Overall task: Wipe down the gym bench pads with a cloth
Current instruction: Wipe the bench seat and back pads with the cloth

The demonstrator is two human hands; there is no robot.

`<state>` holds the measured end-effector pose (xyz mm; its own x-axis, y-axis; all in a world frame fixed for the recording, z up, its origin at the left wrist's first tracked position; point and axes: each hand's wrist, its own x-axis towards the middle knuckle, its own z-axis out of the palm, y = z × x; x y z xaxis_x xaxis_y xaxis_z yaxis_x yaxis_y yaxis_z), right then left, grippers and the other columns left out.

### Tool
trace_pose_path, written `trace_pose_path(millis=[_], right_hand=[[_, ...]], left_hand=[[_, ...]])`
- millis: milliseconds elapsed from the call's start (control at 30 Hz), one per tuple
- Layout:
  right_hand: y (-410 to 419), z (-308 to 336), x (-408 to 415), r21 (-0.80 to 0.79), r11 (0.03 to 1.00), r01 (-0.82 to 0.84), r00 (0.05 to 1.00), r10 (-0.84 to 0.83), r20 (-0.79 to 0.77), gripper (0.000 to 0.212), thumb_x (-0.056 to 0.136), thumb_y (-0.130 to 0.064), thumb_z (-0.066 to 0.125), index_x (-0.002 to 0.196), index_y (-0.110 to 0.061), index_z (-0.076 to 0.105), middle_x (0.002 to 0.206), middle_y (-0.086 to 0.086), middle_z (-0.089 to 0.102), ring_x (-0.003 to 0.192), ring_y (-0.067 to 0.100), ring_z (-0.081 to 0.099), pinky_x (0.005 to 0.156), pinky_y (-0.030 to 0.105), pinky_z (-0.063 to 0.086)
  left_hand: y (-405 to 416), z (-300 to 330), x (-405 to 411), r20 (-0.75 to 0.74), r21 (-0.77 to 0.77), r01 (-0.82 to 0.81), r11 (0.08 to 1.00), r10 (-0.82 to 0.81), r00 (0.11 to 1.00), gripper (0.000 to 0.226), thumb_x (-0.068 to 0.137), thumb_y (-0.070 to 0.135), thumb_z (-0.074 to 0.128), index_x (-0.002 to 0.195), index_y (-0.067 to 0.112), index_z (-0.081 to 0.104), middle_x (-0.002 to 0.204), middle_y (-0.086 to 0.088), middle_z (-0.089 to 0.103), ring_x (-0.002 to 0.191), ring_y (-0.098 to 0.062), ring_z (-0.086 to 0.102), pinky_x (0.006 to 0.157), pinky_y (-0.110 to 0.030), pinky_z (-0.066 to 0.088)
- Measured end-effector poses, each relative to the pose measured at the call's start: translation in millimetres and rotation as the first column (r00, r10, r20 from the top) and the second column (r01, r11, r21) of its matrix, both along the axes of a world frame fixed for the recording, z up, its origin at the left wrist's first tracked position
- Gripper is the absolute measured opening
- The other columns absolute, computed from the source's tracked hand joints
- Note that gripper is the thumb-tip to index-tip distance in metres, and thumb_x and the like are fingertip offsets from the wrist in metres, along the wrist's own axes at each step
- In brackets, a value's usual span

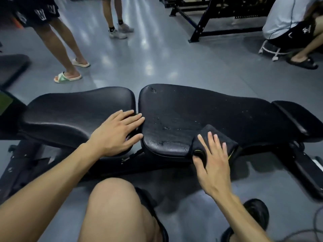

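A black gym bench lies across the view with a smooth left pad (73, 109) and a worn, cracked right pad (201, 109) with pale scuffs. My left hand (117, 135) rests flat with straight fingers at the near end of the left pad, fingertips reaching over the gap between the pads. A dark cloth (208, 135) with a thin yellow-green edge lies on the near edge of the right pad. My right hand (215, 159) presses on the cloth with spread fingers, the thumb over the pad's front edge.
A narrow black end pad (297, 117) follows on the right. The bench frame (304, 172) runs below. A standing person in sandals (67, 77) is at far left, another person's feet (120, 32) behind, a crouching person (290, 32) at far right, a black rack (201, 23) beyond.
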<state>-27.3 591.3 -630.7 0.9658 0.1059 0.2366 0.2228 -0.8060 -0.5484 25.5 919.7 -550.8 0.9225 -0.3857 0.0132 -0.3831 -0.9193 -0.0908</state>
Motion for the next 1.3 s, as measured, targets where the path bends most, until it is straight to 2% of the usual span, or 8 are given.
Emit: trace_pose_path(millis=[133,267,367,500,733,967,1200,1300], right_hand=[[46.6,11.1,15.8,-0.188,0.982,0.008,0.999,0.001,0.048,0.073,0.096,-0.055,0.033,0.158,-0.018,0.038,0.168,0.015,0.025,0.157,0.03,0.018,0.127,0.051,0.009],[102.3,39.8,46.3,-0.373,0.909,-0.187,0.982,0.178,-0.058,0.082,0.091,-0.061,0.014,0.163,-0.022,0.024,0.17,0.017,0.013,0.158,0.03,0.008,0.128,0.049,0.004],[76.1,41.9,46.6,-0.287,0.913,-0.289,0.957,0.279,-0.076,0.076,0.094,-0.056,0.019,0.164,-0.025,0.02,0.172,0.007,0.01,0.159,0.021,0.006,0.128,0.044,0.004],[33.9,25.4,10.0,-0.092,0.972,-0.218,0.976,0.215,-0.046,0.072,0.093,-0.045,0.039,0.161,-0.026,0.029,0.171,-0.002,0.016,0.159,0.014,0.009,0.128,0.043,0.009],[129.3,57.7,68.0,-0.335,0.893,-0.3,0.954,0.275,-0.121,0.071,0.102,-0.052,0.026,0.164,-0.017,0.018,0.172,0.015,0.004,0.159,0.026,0.001,0.128,0.042,0.001],[71.4,38.4,0.1,-0.233,0.857,-0.46,0.887,0.457,-0.071,0.08,0.092,-0.047,0.041,0.164,-0.019,0.019,0.173,0.005,0.007,0.159,0.019,0.001,0.127,0.038,0.004],[125.3,70.1,109.9,-0.226,0.904,-0.364,0.926,0.327,-0.188,0.064,0.107,-0.041,0.032,0.164,-0.02,0.014,0.173,0.006,0.0,0.159,0.016,-0.006,0.128,0.035,-0.004],[116.2,57.7,80.4,-0.24,0.875,-0.421,0.907,0.404,-0.118,0.07,0.102,-0.047,0.029,0.165,-0.019,0.013,0.173,0.006,-0.001,0.159,0.017,-0.006,0.128,0.037,-0.001]], left_hand=[[1.2,-4.3,4.1,-0.013,0.002,-0.015,1.0,0.015,1.0,0.069,0.101,0.065,0.015,0.158,0.03,0.031,0.163,0.012,0.032,0.155,-0.015,0.021,0.127,-0.042,0.014],[-1.3,-4.4,4.8,-0.022,-0.006,-0.03,1.0,0.03,0.999,0.063,0.102,0.058,0.018,0.158,0.031,0.03,0.163,0.013,0.033,0.155,-0.015,0.021,0.127,-0.042,0.014],[-2.0,-4.3,3.1,-0.025,-0.004,-0.04,0.999,0.039,0.999,0.062,0.102,0.054,0.019,0.158,0.031,0.03,0.163,0.013,0.033,0.155,-0.016,0.021,0.127,-0.042,0.015],[-2.6,-4.3,3.6,0.0,-0.033,-0.051,0.998,0.051,0.999,0.056,0.104,0.048,0.024,0.156,0.031,0.036,0.16,0.014,0.038,0.153,-0.016,0.026,0.125,-0.043,0.018],[-4.9,-2.2,3.8,0.012,-0.094,-0.062,0.994,0.064,0.998,0.057,0.102,0.04,0.02,0.154,0.029,0.041,0.157,0.013,0.043,0.151,-0.017,0.03,0.124,-0.042,0.021],[-2.7,-6.5,3.8,0.053,-0.112,-0.092,0.989,0.099,0.994,0.047,0.105,0.034,0.034,0.149,0.027,0.048,0.152,0.013,0.05,0.148,-0.02,0.034,0.122,-0.04,0.025],[-2.9,-5.2,1.3,0.059,-0.097,-0.106,0.99,0.112,0.992,0.049,0.104,0.036,0.033,0.149,0.024,0.049,0.154,0.01,0.049,0.149,-0.022,0.033,0.123,-0.04,0.023],[-3.1,-7.8,2.2,0.061,-0.076,-0.134,0.988,0.139,0.988,0.052,0.105,0.038,0.028,0.151,0.023,0.046,0.159,0.008,0.043,0.15,-0.023,0.031,0.125,-0.041,0.019]])
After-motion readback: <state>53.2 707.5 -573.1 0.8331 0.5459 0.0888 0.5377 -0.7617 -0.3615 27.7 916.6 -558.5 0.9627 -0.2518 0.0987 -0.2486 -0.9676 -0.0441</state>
